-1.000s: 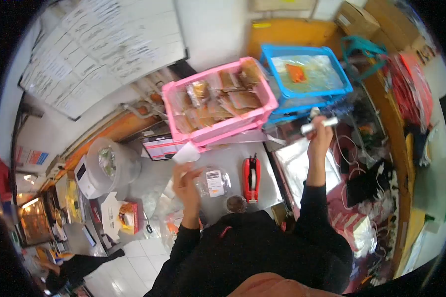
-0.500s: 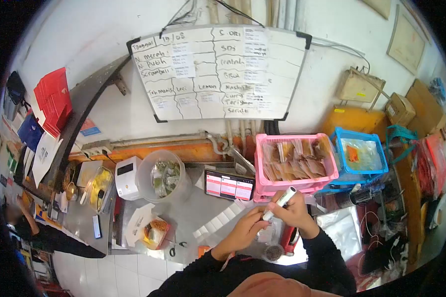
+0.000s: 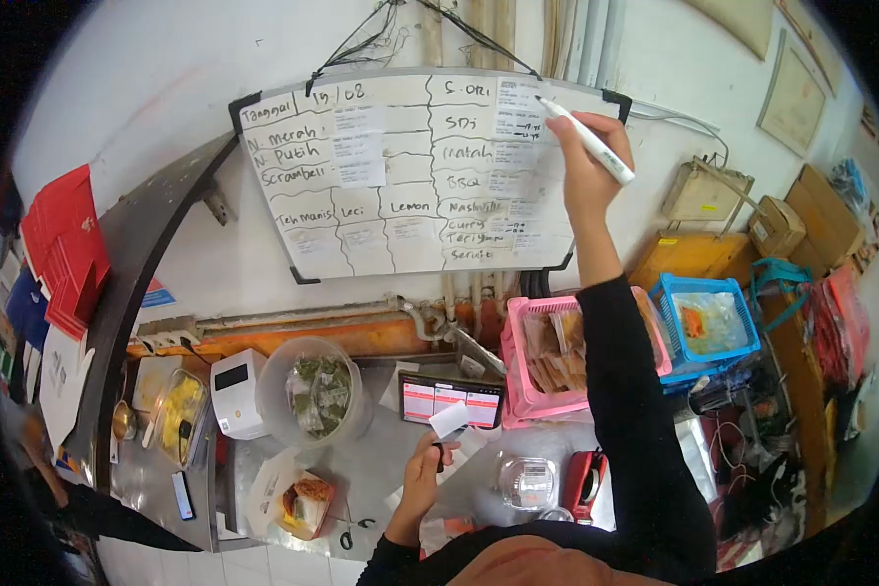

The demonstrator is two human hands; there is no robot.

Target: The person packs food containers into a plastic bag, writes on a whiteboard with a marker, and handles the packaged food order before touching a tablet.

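My right hand (image 3: pixel 596 166) is raised to the whiteboard (image 3: pixel 410 127), closed around a white marker (image 3: pixel 601 151). Its dark tip points at the printed label (image 3: pixel 518 96) in the "S. ORI" row; whether it touches, I cannot tell. Low in front of me, my left hand (image 3: pixel 420 479) is closed on a small black piece that looks like the marker's cap (image 3: pixel 439 456). Just above that hand, a white paper label (image 3: pixel 449 420) overlaps the tablet (image 3: pixel 454 398). A clear lidded container (image 3: pixel 530 481) stands on the counter to its right.
Pink basket (image 3: pixel 547 396) of sachets and blue basket (image 3: pixel 703 356) stand at right. A tub of green packets (image 3: pixel 314 391), a white label printer (image 3: pixel 236 391), a food box (image 3: pixel 305 503) and scissors (image 3: pixel 350 534) are at left. A red device (image 3: pixel 584 483) lies nearby. Another person's arm (image 3: pixel 117 518) shows far left.
My hands have parted. The right one has risen with the marker to the whiteboard, its tip now bare. My left hand has moved left and down, holding the black piece.
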